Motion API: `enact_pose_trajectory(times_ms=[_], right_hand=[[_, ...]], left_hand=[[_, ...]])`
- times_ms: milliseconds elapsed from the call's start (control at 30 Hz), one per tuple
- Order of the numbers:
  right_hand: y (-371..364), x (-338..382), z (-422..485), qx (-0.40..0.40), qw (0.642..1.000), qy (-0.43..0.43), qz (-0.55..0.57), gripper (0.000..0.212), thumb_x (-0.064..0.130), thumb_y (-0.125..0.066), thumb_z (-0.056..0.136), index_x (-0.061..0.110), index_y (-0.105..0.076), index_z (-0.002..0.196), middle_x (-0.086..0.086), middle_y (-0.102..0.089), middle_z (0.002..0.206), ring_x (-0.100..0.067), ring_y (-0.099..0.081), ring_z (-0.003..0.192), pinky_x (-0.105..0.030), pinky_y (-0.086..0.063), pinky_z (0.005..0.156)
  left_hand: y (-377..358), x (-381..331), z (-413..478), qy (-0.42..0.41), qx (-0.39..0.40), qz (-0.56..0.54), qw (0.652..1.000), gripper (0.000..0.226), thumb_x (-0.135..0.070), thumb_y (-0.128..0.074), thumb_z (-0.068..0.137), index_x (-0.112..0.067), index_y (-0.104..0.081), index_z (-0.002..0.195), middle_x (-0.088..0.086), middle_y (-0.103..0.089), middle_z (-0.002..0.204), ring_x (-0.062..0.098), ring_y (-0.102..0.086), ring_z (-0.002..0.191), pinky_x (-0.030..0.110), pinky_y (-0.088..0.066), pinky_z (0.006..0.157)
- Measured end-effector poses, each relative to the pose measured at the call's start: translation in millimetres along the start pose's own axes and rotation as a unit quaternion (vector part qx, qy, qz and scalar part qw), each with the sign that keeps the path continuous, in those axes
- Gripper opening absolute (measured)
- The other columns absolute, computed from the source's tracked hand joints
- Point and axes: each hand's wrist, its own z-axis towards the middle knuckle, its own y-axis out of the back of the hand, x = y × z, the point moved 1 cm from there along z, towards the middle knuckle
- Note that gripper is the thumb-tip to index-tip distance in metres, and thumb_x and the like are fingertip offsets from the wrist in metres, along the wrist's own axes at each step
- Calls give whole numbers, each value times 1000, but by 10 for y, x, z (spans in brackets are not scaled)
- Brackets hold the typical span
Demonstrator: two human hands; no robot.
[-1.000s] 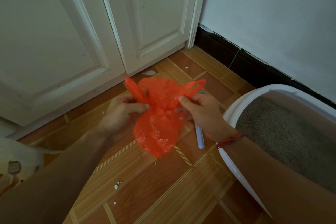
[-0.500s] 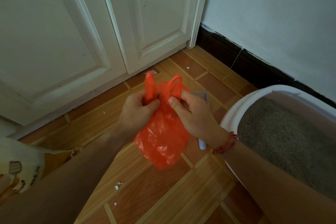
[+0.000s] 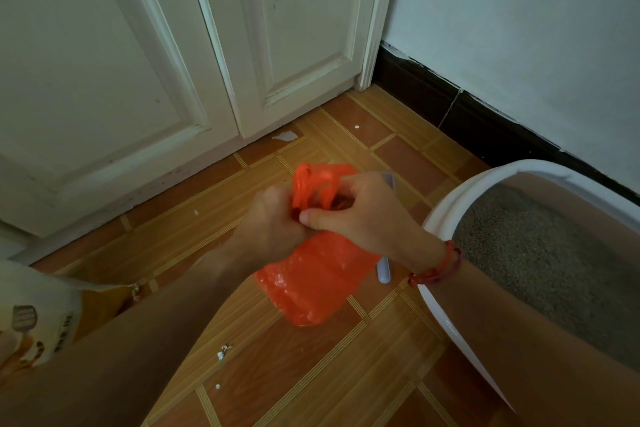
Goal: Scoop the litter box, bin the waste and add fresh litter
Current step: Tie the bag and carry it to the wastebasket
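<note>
Orange plastic film, thin and crinkly: the bag (image 3: 311,282) should be soft, floppy and light, apart from whatever waste sits at its bottom, and it would tear easily under a hard pull. The film looks slick, so a flat pinch on the body would probably slide. The sound place to take it is the neck, by the twisted handles (image 3: 304,184), where the plastic bunches into a cord.

Both hands have it there. The left grip (image 3: 273,222) is closed on the neck from the left. The right grip (image 3: 367,215) pinches the handle loops with the thumb laid across the front, and the two hands touch. It looks like a knot in the making, though the loops are too bunched to tell how far along.

The bag hangs in the air above the tiled floor (image 3: 311,378), just left of the white litter box (image 3: 446,204). It sags below the hands, glossy with small highlights, and its contents are hidden. The box holds level grey litter (image 3: 540,253). A pale scoop (image 3: 383,270) lies on the floor between bag and box, partly behind the right wrist. A printed litter sack (image 3: 34,315) shows at the left edge.
</note>
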Motion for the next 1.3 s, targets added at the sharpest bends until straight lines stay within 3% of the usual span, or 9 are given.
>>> enact_pose_trajectory(times_ms=[167, 267, 367, 433, 633, 767, 867, 1000, 1300], right_hand=[[143, -194, 29, 6, 995, 52, -83, 64, 25, -76, 66, 32, -55, 127, 7, -59, 122, -7, -55, 114, -27, -47, 97], [140, -293, 55, 44, 988, 60, -134, 85, 35, -80, 66, 30, -41, 141, 18, -56, 121, -3, -56, 109, -30, -49, 94], [113, -300, 39, 28, 983, 115, -140, 45, 33, -75, 74, 26, -59, 115, 37, -57, 85, 9, -59, 77, -12, -45, 71], [122, -266, 15, -5, 983, 113, -148, 19, 45, -64, 77, 34, -60, 91, 38, -55, 74, 8, -57, 69, -9, -40, 62], [139, -359, 10, -80, 978, 39, -188, 24, 43, -69, 79, 34, -55, 61, 13, -51, 58, -3, -51, 59, -16, -35, 57], [104, -401, 42, -68, 975, 26, -210, 26, 44, -72, 77, 22, -62, 67, 10, -54, 58, -5, -51, 56, -19, -42, 56], [87, -405, 57, -35, 982, 16, -183, 20, 39, -76, 77, 35, -60, 66, 16, -57, 58, -1, -57, 59, -15, -43, 59], [83, -451, 80, -26, 982, -8, -185, 15, 44, -72, 81, 31, -66, 74, 16, -62, 64, 2, -61, 63, -18, -50, 63], [47, -472, 51, -80, 976, -60, -195, 25, 48, -70, 80, 26, -72, 93, 11, -70, 81, -3, -65, 80, -35, -56, 77]], left_hand=[[96, -75, -17, 16, 14, -25, 999, 26, -3, -76, 80, -27, -65, 81, -4, -66, 73, 11, -66, 69, 27, -56, 60], [78, -134, -24, -26, 15, -24, 999, 29, 2, -77, 76, -23, -66, 85, -6, -68, 79, 11, -67, 74, 30, -57, 66], [65, -160, 3, -98, -27, -6, 995, 53, -4, -83, 71, -45, -57, 91, -20, -61, 89, 3, -62, 87, 18, -52, 74], [76, -152, 12, -91, -53, 10, 994, 45, -21, -87, 73, -38, -56, 100, -17, -55, 99, 4, -57, 92, 17, -48, 75], [142, -79, 33, -21, -16, 129, 991, 66, -78, -64, 63, -30, -55, 107, -14, -54, 98, 3, -54, 86, 18, -45, 73], [123, -56, 9, -23, 9, 113, 993, 37, -58, -69, 80, -31, -62, 105, -18, -65, 93, -1, -62, 82, 17, -51, 72], [118, -48, 22, -54, -14, 125, 991, 10, -41, -66, 90, -36, -59, 94, -22, -60, 84, -5, -58, 73, 13, -44, 65], [74, 31, 39, -80, -42, 154, 984, 31, -22, -68, 92, -38, -48, 74, -20, -50, 65, -3, -52, 56, 10, -34, 52], [70, 25, -31, -87, -53, 118, 988, 3, -11, -72, 90, -13, -72, 88, -29, -44, 63, -23, -56, 70, -1, -41, 61]])
